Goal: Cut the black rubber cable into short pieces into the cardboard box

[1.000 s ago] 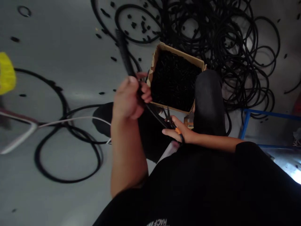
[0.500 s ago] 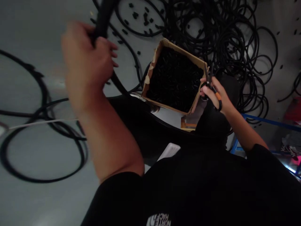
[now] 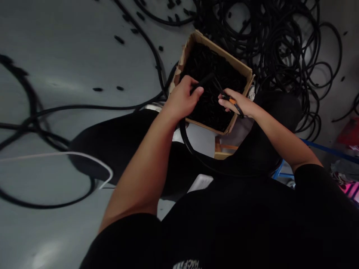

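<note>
Over the left part of a cardboard box (image 3: 230, 59), my left hand (image 3: 183, 95) is closed round a thick black hose (image 3: 206, 79), its end pointing right. The hose runs down from the hand and curves across my lap. My right hand (image 3: 237, 101) grips scissors (image 3: 233, 101) with orange and black handles above the box's right part. The scissor blades reach up-left to the hose end; whether they touch it is too dark to tell. Many small black pieces (image 3: 209, 102) fill the box.
Tangled black hoses (image 3: 280, 45) lie on the floor behind and right of the box. More hose loops (image 3: 30, 101) and a white cable (image 3: 70, 153) are at the left. Short black pieces are scattered on the floor. A blue frame (image 3: 325, 147) stands at the right.
My left hand has come down and right from the upper left, bringing the hose over the box. My right hand has moved slightly left with the scissors, whose blades now point at the hose end.
</note>
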{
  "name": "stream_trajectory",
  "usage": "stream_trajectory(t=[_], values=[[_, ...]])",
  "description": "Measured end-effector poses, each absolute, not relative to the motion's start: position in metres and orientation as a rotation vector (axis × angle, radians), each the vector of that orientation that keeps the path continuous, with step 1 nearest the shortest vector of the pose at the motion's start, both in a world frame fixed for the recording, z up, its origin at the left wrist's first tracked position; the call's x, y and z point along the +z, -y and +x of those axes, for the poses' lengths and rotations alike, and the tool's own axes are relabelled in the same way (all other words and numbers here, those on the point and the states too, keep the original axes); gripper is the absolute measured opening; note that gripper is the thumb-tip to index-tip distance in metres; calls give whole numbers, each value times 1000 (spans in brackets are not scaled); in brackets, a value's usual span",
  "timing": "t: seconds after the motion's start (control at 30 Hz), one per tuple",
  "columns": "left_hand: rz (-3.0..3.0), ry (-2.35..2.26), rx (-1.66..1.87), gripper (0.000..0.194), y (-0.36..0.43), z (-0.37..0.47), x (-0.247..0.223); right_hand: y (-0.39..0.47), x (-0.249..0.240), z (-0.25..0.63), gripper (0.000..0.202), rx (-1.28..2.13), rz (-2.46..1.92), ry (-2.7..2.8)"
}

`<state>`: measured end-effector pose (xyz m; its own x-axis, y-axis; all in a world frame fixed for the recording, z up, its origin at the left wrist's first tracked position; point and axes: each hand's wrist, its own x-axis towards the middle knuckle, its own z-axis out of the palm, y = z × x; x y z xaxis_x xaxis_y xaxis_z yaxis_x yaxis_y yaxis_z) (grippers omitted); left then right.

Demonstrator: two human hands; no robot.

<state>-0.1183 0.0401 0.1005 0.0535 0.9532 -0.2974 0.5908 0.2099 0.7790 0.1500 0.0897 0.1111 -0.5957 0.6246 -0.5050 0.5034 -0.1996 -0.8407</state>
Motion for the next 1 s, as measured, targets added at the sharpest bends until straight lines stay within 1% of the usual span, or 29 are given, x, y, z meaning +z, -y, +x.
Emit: stream_trajectory(t=[0.1, 0.2, 0.33, 0.47, 0.57, 0.63, 0.73, 0.83, 0.93, 1.0], values=[[1412, -1672, 390, 37, -31, -109, 95, -86, 110, 154, 43, 1920, -1346, 1990], [1424, -1654, 293, 34, -27, -97, 102, -84, 107, 155, 45, 1895, -1355, 2055], [1460, -1560, 238, 34, -29, -87, 111, -84, 106, 156, 48, 1876, -1357, 2055], [1486, -1530, 209, 39, -36, -88, 113, -81, 118, 157, 49, 1888, -1420, 2036], [1468, -1560, 209, 41, -38, -90, 107, -75, 126, 150, 43, 1926, -1538, 1998], [1451, -1576, 241, 40, -36, -89, 100, -69, 125, 143, 37, 1890, -1598, 2013], [1417, -1595, 273, 34, -30, -86, 88, -63, 116, 135, 23, 1798, -1619, 2082], [1391, -1567, 267, 28, -25, -83, 77, -64, 105, 133, 10, 1812, -1606, 2131], [1384, -1458, 313, 27, -24, -85, 67, -70, 99, 133, 17, 1805, -1585, 2198], [1313, -1373, 344, 29, -25, -90, 62, -76, 95, 131, 18, 1770, -1576, 2236]])
